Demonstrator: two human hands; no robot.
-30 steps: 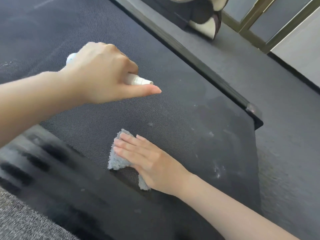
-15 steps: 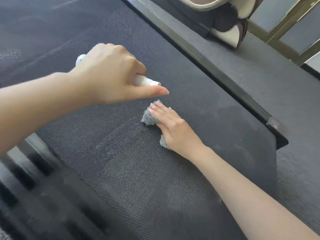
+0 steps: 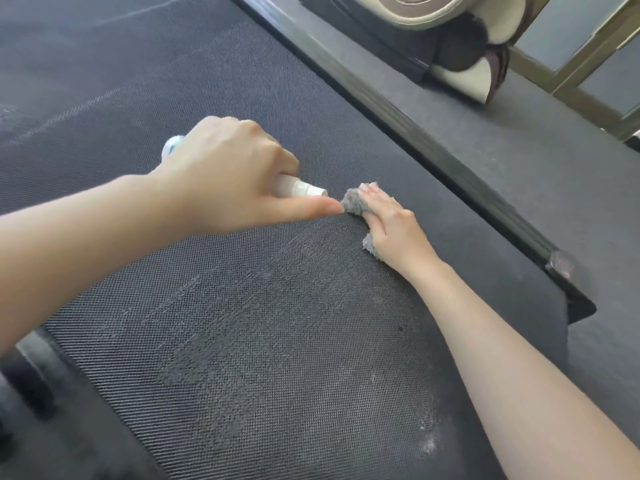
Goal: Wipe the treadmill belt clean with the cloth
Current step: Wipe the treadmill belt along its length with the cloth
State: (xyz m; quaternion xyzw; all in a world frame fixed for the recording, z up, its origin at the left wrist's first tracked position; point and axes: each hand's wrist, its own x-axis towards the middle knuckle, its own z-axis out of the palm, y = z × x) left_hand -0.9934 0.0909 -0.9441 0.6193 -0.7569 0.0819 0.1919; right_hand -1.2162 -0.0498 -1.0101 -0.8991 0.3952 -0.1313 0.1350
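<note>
We have the grey cloth (image 3: 352, 201) bunched under our right hand (image 3: 391, 226), out on the treadmill belt (image 3: 277, 341) toward its right edge, not far from the dark side rail (image 3: 415, 123). The fingers lie straight and together on top of the cloth, palm down, pressing rather than clutching. We judge this spreads the push over the whole wad so it drags across the weave instead of rolling up. A tuft sticks out ahead of the fingertips and another by the heel of the hand. Our left hand (image 3: 225, 174) is curled round a small white spray bottle (image 3: 301, 188), thumb stretched out below the nozzle. The thumb tip sits right at the cloth, though we cannot tell whether they touch. The nozzle aims at the belt just beside the cloth, we think so that fluid lands where the cloth passes. Between our forearms the belt shows a duller, streaked patch, seemingly damp. Pale specks (image 3: 427, 445) lie near the belt's near right corner, and faint light marks (image 3: 20, 112) show at its far left. So we judge the wiping under way but far from finished.
</note>
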